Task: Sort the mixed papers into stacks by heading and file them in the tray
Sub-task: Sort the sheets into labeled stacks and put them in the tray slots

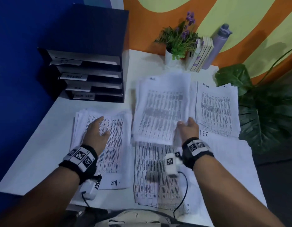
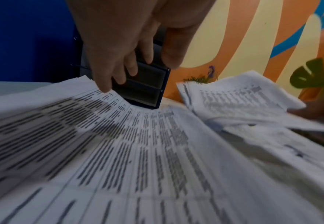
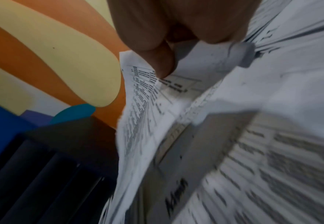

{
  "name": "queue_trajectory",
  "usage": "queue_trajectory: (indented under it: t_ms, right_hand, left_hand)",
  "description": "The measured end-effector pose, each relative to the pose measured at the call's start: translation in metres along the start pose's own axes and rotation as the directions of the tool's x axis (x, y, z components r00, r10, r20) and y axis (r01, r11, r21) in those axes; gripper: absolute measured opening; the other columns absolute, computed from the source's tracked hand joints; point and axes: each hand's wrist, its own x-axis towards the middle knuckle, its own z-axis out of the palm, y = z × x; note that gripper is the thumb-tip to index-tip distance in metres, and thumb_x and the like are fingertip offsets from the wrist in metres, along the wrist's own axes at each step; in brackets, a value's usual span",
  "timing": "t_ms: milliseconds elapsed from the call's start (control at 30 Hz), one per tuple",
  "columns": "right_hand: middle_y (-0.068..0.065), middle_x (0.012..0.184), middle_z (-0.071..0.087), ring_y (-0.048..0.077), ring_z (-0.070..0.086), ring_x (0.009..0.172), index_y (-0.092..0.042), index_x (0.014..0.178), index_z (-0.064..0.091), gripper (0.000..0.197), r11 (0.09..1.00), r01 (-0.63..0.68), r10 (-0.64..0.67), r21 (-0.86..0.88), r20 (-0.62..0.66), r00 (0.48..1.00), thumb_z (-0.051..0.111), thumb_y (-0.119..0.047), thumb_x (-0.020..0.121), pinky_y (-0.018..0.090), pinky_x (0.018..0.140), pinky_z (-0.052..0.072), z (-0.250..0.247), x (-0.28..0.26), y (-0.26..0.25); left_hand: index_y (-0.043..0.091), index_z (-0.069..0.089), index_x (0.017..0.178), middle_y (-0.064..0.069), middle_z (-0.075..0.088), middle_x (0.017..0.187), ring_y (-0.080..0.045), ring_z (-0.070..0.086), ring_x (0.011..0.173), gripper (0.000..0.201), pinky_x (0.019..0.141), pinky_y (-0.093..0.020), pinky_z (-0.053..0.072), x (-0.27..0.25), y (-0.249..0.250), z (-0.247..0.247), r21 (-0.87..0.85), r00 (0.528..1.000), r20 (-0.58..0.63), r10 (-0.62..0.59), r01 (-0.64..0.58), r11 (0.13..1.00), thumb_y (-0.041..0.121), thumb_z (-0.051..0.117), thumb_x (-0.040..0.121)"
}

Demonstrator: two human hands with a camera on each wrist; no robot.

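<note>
White sheaf (image 1: 163, 108) pinched by R hand (image 1: 190, 126), lifted, L hand (image 1: 96, 131) flat, relaxed, on H.R. stack (image 1: 115, 145)

Printed paper stacks (image 1: 109, 145) (one sheaf (image 1: 163, 108) lifted) beside black tray (image 1: 91, 76)

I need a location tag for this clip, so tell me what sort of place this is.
Probably an office desk: printed sheets stacked by heading on a white table, a black labelled filing tray, and a potted plant against a painted wall.

A white pot of purple-flowered greenery (image 1: 178, 41), upright cream books (image 1: 201, 54) and a lilac bottle (image 1: 219, 45) line the tabletop's (image 1: 43, 131) far edge. Large dark green leaves (image 1: 263, 108) stand right.
</note>
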Motion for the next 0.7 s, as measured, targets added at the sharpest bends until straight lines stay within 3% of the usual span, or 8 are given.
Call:
queue_trajectory:
  t_ms: [167,233,367,467,500,567,633,700]
  right_hand:
    - [0.004,0.145,0.044,0.027,0.047,0.13,-0.014,0.147,0.033,0.055,0.988,0.048,-0.069,-0.15,-0.134,0.989,0.053,-0.016,0.096,0.044,0.108,0.039,-0.015,0.079,-0.014]
    - [0.003,0.131,0.052,0.026,0.053,0.119,-0.008,0.143,0.037,0.049,0.972,0.056,-0.093,-0.228,-0.157,0.983,0.052,-0.013,0.096,0.04,0.104,0.042,-0.018,0.099,-0.024]
    - [0.017,0.126,0.054,0.036,0.053,0.119,-0.004,0.138,0.042,0.044,0.894,0.078,-0.179,-0.442,-0.193,0.965,0.045,-0.001,0.094,0.03,0.086,0.043,-0.024,0.126,-0.033]
    - [0.016,0.142,0.041,0.037,0.048,0.124,-0.011,0.143,0.039,0.059,0.794,0.068,-0.238,-0.605,-0.206,0.949,0.05,0.004,0.087,0.043,0.096,0.048,-0.014,0.122,-0.029]
    - [0.014,0.146,0.037,0.036,0.049,0.125,-0.013,0.144,0.038,0.063,0.781,0.087,-0.249,-0.618,-0.181,0.951,0.053,0.005,0.086,0.044,0.097,0.049,-0.01,0.119,-0.024]
    - [0.006,0.149,0.037,0.03,0.052,0.124,-0.015,0.144,0.039,0.06,0.817,0.165,-0.246,-0.552,-0.076,0.966,0.054,0.004,0.089,0.034,0.094,0.051,0.004,0.098,-0.013]
    - [0.0,0.143,0.047,0.025,0.055,0.122,-0.016,0.139,0.047,0.047,0.833,0.238,-0.227,-0.499,0.083,0.97,0.053,-0.003,0.093,0.023,0.086,0.049,0.019,0.072,0.005]
    - [-0.001,0.132,0.056,0.02,0.06,0.113,-0.019,0.131,0.054,0.037,0.838,0.27,-0.184,-0.475,0.22,0.958,0.057,-0.017,0.094,0.025,0.09,0.048,0.034,0.041,0.024]
  left_hand:
    - [0.03,0.026,0.15,0.003,0.012,0.161,-0.018,0.008,0.148,0.063,0.12,-0.043,0.013,-0.01,-0.033,0.008,0.29,0.999,0.041,-0.011,-0.001,0.957,0.025,0.056,0.095]
    - [0.031,0.022,0.151,0.004,0.005,0.162,-0.019,-0.001,0.149,0.066,0.12,-0.046,0.006,-0.015,-0.042,0.009,0.407,0.998,0.053,-0.036,0.011,0.913,0.031,0.055,0.095]
    - [0.034,0.016,0.152,0.004,-0.007,0.162,-0.02,-0.012,0.148,0.07,0.118,-0.048,-0.001,-0.023,-0.055,0.008,0.549,0.995,0.067,-0.078,0.028,0.836,0.037,0.055,0.094]
    - [0.038,0.009,0.153,0.001,-0.015,0.161,-0.022,-0.017,0.147,0.074,0.117,-0.052,-0.001,-0.029,-0.064,0.005,0.623,0.991,0.078,-0.106,0.034,0.782,0.045,0.052,0.093]
    - [0.039,0.006,0.153,-0.001,-0.018,0.161,-0.024,-0.018,0.147,0.075,0.117,-0.053,-0.002,-0.031,-0.066,0.004,0.649,0.99,0.088,-0.112,0.028,0.76,0.05,0.05,0.093]
    - [0.038,0.001,0.152,-0.003,-0.024,0.159,-0.026,-0.021,0.146,0.077,0.116,-0.054,-0.003,-0.033,-0.072,0.001,0.697,0.985,0.113,-0.128,0.013,0.717,0.061,0.042,0.092]
    - [0.036,-0.003,0.153,-0.004,-0.027,0.158,-0.027,-0.023,0.145,0.081,0.116,-0.054,-0.004,-0.034,-0.077,-0.001,0.723,0.976,0.149,-0.156,0.0,0.691,0.069,0.034,0.089]
    - [0.036,-0.006,0.153,-0.004,-0.029,0.157,-0.027,-0.023,0.145,0.084,0.116,-0.054,-0.005,-0.035,-0.081,-0.003,0.728,0.966,0.187,-0.179,-0.014,0.685,0.075,0.028,0.086]
